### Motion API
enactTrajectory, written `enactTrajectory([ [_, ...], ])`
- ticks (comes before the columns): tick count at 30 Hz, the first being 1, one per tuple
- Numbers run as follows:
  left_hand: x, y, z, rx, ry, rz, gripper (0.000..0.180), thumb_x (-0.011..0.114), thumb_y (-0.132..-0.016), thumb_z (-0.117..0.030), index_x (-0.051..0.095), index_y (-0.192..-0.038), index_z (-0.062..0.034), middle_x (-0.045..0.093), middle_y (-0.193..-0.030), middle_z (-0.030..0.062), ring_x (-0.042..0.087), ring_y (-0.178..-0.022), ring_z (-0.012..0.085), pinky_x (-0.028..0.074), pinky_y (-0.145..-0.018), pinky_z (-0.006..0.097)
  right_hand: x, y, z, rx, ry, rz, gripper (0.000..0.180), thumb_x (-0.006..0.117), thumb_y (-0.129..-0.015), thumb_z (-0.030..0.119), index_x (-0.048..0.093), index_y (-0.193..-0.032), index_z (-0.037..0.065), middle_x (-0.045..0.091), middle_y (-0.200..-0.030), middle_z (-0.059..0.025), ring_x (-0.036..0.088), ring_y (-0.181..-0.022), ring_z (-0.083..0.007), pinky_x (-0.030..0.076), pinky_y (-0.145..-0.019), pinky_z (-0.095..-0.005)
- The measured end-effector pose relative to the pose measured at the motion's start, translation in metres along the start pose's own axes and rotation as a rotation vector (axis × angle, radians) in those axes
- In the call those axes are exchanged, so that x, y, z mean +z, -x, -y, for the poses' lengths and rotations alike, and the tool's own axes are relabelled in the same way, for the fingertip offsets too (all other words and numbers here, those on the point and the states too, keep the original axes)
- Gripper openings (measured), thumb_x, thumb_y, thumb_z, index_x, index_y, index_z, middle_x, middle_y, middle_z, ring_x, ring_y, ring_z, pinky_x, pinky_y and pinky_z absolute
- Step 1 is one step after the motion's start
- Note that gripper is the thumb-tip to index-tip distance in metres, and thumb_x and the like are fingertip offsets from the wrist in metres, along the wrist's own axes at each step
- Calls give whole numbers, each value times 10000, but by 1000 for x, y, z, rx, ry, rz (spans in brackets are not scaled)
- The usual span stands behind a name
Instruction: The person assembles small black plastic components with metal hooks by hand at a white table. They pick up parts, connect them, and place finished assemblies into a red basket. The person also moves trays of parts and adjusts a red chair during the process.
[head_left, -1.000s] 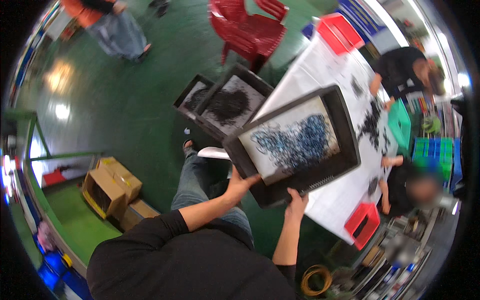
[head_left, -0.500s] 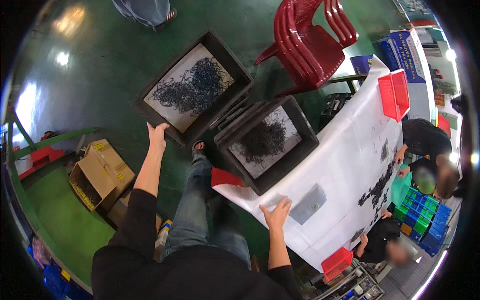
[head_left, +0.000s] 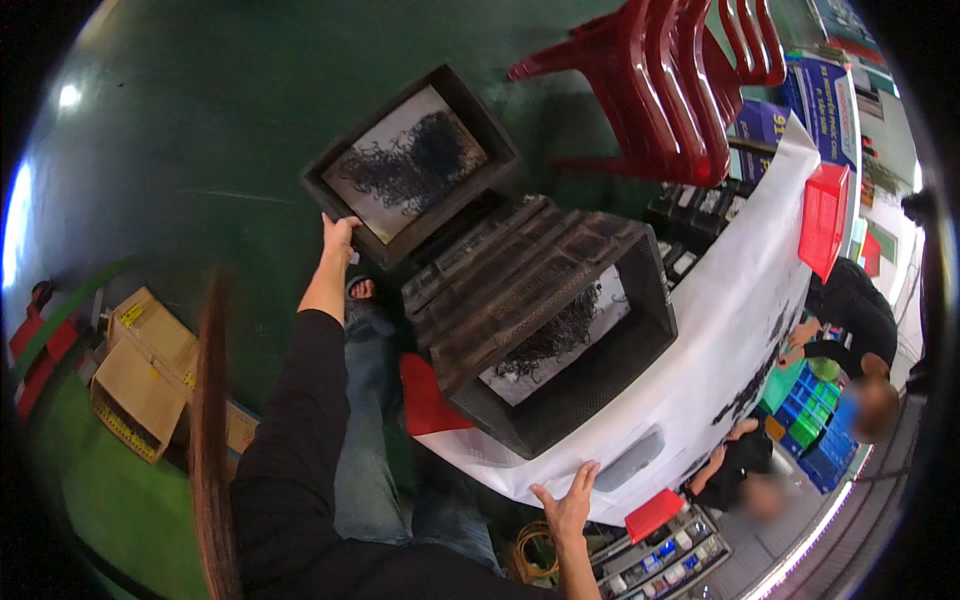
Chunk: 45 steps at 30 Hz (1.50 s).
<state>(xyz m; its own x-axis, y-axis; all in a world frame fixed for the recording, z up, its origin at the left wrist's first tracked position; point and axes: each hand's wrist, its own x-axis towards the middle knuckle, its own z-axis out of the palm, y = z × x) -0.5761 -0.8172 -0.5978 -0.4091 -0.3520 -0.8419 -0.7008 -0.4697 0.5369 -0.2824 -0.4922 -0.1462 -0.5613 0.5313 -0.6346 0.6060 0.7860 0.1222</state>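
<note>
Head view: left of the white-covered table [head_left: 715,305], the left hand [head_left: 341,234] grips the rim of 1 dark tray [head_left: 475,181] holding black strands [head_left: 437,145]; the right hand [head_left: 570,508], fingers spread, is near the table's edge.

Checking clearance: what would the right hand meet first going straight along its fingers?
Likely the nearer black crate, across a strip of white sheet; the grey flat piece lies just right of that line. The right hand's height is unclear, so it might brush the sheet first.
</note>
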Motion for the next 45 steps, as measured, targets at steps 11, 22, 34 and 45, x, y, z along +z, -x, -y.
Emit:
enactTrajectory([
  [11, -23, 18, 47, -67, -340, 106, 1030, 745, -753, -248, 15, -1454, -57, 299, -1423, 193, 382, -1253, 315, 331, -1015, 410, -5, -2, 1, -32, 40, 6, 1098, 797, -616, 443, 225, -1337, -155, 217, -1379, -390, 248, -1305, -475, 255, -1076, -454],
  [22, -98, 230, 70, 121, -1106, -47, 426, 544, -724, -186, 582, -1119, -30, 634, -1044, 202, 590, -1017, 351, 447, -889, 393, -25, -4, -23, -100, -60, 118, 1111, 762, -630, 517, 200, -1387, -69, 193, -1363, -424, 289, -1281, -490, 296, -1054, -455],
  [34, -81, 381, 179, 789, -1757, 548, 230, 530, -780, -200, 683, -834, -37, 652, -853, 207, 634, -855, 344, 501, -693, 418, 0, 72, -174, -686, -490, 165, 517, 612, -826, 379, 505, -1278, 151, 563, -1193, -179, 539, -1076, -352, 435, -912, -418],
  [45, 42, 561, 118, -531, -2445, 915, 396, 472, -879, -405, 614, -1106, -112, 616, -1129, 84, 602, -984, 281, 493, -777, 431, 84, 104, -531, 33, -631, 120, 528, 646, -753, 384, 556, -1236, 190, 621, -1155, -74, 576, -1081, -265, 446, -938, -382],
])
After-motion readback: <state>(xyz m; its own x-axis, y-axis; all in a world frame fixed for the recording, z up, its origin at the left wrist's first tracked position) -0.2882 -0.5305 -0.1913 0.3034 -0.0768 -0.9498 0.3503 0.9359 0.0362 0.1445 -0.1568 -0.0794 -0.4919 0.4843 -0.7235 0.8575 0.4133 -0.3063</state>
